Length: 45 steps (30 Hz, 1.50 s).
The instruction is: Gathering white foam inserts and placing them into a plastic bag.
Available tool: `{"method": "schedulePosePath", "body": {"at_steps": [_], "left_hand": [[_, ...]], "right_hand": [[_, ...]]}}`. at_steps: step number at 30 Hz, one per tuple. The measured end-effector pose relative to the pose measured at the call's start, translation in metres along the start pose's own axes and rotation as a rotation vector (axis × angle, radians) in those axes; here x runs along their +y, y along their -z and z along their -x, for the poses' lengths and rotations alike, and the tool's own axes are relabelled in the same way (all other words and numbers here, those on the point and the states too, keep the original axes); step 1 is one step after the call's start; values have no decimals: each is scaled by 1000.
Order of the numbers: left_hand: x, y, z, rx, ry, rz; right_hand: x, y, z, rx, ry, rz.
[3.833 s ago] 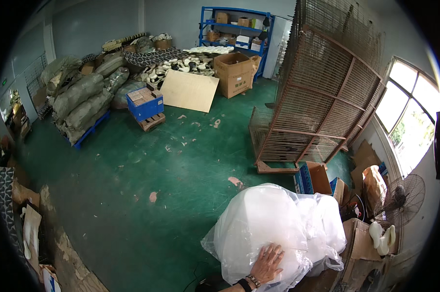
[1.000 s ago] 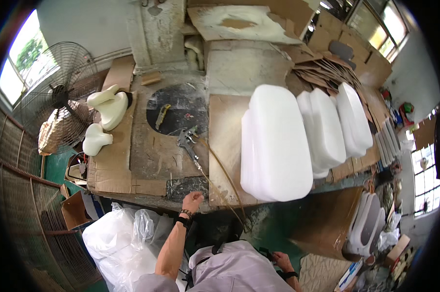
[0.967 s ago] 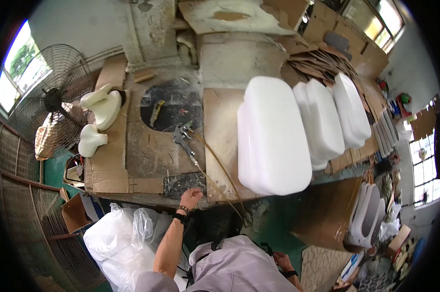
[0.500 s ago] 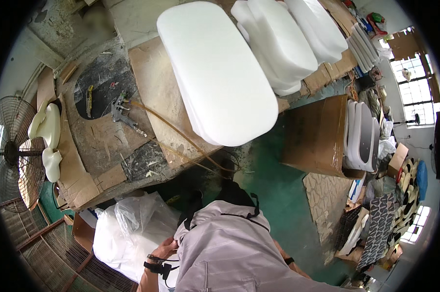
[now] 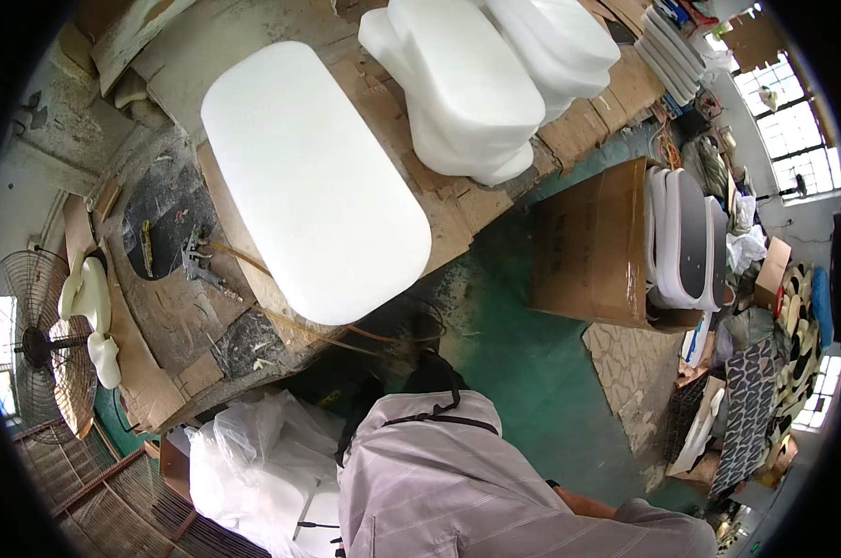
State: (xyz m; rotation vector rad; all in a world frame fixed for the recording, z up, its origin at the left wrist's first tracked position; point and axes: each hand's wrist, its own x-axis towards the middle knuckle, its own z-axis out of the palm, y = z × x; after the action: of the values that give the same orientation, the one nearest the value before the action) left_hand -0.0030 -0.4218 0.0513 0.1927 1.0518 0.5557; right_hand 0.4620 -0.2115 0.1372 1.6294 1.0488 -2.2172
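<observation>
Neither of my hands shows. Of my right arm, a bare forearm (image 5: 588, 504) with a dark wrist band comes out beside my grey apron (image 5: 439, 474), and the hand itself is hidden behind the cloth. At my left side only a thin black cable (image 5: 316, 524) is visible by the apron's edge. Ahead on the workbench lies a large white foam pad (image 5: 313, 186) with rounded corners, on brown cardboard. To its left rests a metal spray gun (image 5: 202, 263) joined to an orange hose (image 5: 239, 253). A yellow-handled cutter (image 5: 146, 246) lies near it.
More stacked white foam pads (image 5: 467, 74) stand at the far side. A large cardboard box (image 5: 588, 246) holding padded panels is on the right. Clear plastic bags (image 5: 253, 446) with white contents sit below the bench at left, near a standing fan (image 5: 37, 346).
My left hand, which was at the apron's left edge, has gone out of view. More of my right forearm shows. The foam pads and box sit farther left in the picture as the view shifts.
</observation>
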Motion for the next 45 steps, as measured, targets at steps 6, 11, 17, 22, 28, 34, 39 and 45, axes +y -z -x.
{"method": "schedulePosePath", "body": {"at_steps": [6, 11, 17, 22, 28, 34, 39, 45], "left_hand": [[32, 12, -2, -62, 10, -171], [32, 14, 16, -78, 18, -253], [7, -4, 34, -42, -15, -274], [-5, -17, 39, -42, -46, -302], [-3, -29, 29, -79, -80, -367], [83, -35, 37, 338, 155, -1016], [193, -77, 10, 684, -448, -642], [214, -94, -31, 183, -412, -826]], "right_hand": [[-30, 4, 12, -54, -22, 33], [-25, 28, -34, -48, -217, -403], [-78, 2, -5, 75, -94, -43], [-88, 19, -18, 2, -110, 360], [-99, 33, -25, -42, -111, 816], [-151, 28, -19, 153, 191, 1213], [-246, -39, -59, 199, 869, 872], [-265, -65, -93, -395, 701, 1073]]}}
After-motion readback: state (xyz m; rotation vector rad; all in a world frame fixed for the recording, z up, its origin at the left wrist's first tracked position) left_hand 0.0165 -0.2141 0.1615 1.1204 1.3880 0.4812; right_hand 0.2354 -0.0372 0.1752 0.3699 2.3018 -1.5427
